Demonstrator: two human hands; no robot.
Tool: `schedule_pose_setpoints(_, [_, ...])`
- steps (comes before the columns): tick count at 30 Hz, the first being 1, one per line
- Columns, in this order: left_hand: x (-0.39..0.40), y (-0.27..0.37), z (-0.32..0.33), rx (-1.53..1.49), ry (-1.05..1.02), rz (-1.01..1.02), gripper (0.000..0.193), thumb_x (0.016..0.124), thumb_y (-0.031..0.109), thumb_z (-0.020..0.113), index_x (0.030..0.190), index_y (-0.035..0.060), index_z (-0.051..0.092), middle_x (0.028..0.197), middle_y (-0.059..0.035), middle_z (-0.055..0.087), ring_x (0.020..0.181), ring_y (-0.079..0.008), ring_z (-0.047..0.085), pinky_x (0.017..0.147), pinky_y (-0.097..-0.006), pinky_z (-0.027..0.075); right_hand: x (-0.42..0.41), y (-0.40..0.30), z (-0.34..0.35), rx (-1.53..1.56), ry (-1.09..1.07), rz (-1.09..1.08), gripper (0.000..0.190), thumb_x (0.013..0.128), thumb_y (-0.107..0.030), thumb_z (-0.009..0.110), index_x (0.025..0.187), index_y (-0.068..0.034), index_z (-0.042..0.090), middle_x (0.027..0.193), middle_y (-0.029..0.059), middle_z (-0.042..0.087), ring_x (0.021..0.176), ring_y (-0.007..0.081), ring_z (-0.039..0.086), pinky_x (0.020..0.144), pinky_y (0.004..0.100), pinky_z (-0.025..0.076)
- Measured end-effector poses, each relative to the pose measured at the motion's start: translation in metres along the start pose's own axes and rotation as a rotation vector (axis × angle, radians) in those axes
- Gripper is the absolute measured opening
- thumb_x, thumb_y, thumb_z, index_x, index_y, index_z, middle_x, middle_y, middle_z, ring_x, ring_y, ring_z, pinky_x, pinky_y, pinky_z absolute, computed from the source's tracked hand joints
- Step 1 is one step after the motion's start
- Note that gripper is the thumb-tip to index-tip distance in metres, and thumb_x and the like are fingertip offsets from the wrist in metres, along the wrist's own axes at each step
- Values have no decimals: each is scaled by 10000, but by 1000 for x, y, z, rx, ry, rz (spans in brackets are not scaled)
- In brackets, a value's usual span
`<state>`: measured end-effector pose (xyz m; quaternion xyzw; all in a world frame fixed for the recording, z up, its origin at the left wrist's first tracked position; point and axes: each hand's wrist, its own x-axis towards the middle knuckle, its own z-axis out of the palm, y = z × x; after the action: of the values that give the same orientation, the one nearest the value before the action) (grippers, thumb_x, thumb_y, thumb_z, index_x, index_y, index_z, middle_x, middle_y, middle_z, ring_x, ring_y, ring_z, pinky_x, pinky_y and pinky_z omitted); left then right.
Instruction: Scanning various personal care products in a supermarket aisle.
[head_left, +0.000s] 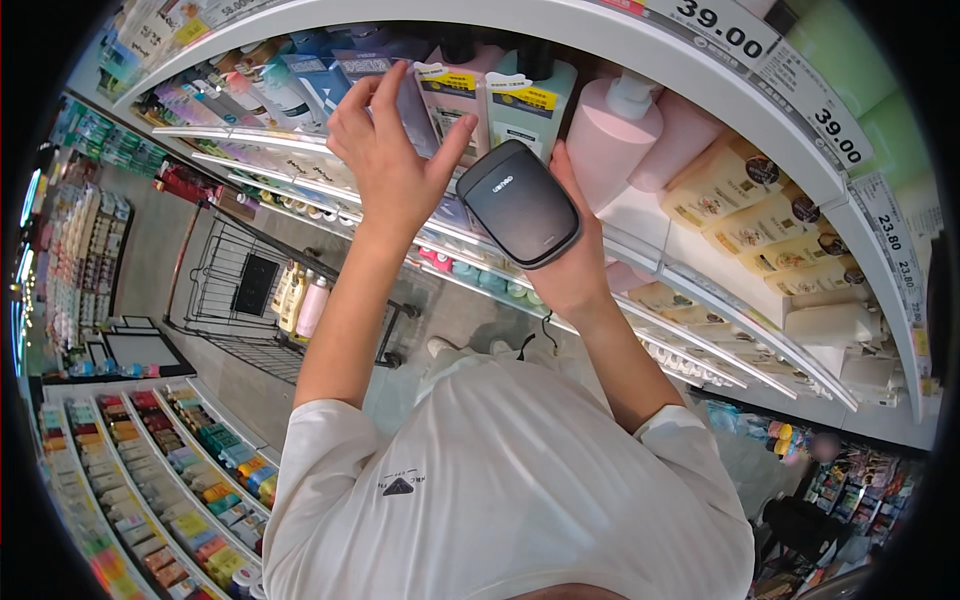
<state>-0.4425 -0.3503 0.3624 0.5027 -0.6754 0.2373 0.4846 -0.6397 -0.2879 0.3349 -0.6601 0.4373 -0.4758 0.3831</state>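
In my right hand (574, 255) is a dark handheld device with a rounded rectangular body (519, 204), held in front of the shelf. My left hand (397, 142) is raised beside it with the fingers spread, its fingertips near a purple bottle (409, 112). Whether they touch that bottle, I cannot tell. Behind the hands stand a pink pump bottle with a black top (454, 94) and a green one (531, 105). A larger pink pump bottle with a white pump (611, 139) stands right of the device.
Cream-coloured bottles (727, 184) lie tilted on the shelf at right. A white shelf edge with price tags (795, 75) curves above. A wire shopping cart (225, 300) holding several bottles (304, 300) stands at left on the floor. Further shelving with products (157, 480) is at lower left.
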Motion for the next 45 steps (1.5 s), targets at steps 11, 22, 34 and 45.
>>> schedule_pose_setpoints(11, [12,-3,-1,93,-92,105,681,767,452,806,1346,161,595,1302,-46,564,1252,-315,421,1010,-464,269,-4,18,8,914,14,120,883,854,4,732,1571,29,217,1488,118,487,1311,165,508,1110,315,407])
schedule_pose_setpoints(22, [41,14,-6,164,-234,275,699,700,747,704,1219,280,702,1122,-82,622,1195,-300,476,924,-496,269,7,5,4,1442,29,327,650,996,-142,604,1544,19,294,1419,116,558,1266,183,570,1097,343,445])
schedule_pose_setpoints(34, [67,23,-19,139,-632,98,666,767,682,697,1229,202,664,1166,-252,601,1237,-401,483,1013,-646,239,0,16,-5,-33,183,-157,333,802,-51,820,1093,-3,666,1019,91,726,908,177,675,818,329,525])
schedule_pose_setpoints(45, [72,23,-33,70,-612,185,609,750,585,748,1236,230,658,1024,-208,634,1162,-367,509,1025,-625,252,0,13,-11,-20,146,-19,302,825,-95,823,1074,1,682,1022,69,728,891,141,666,810,309,530])
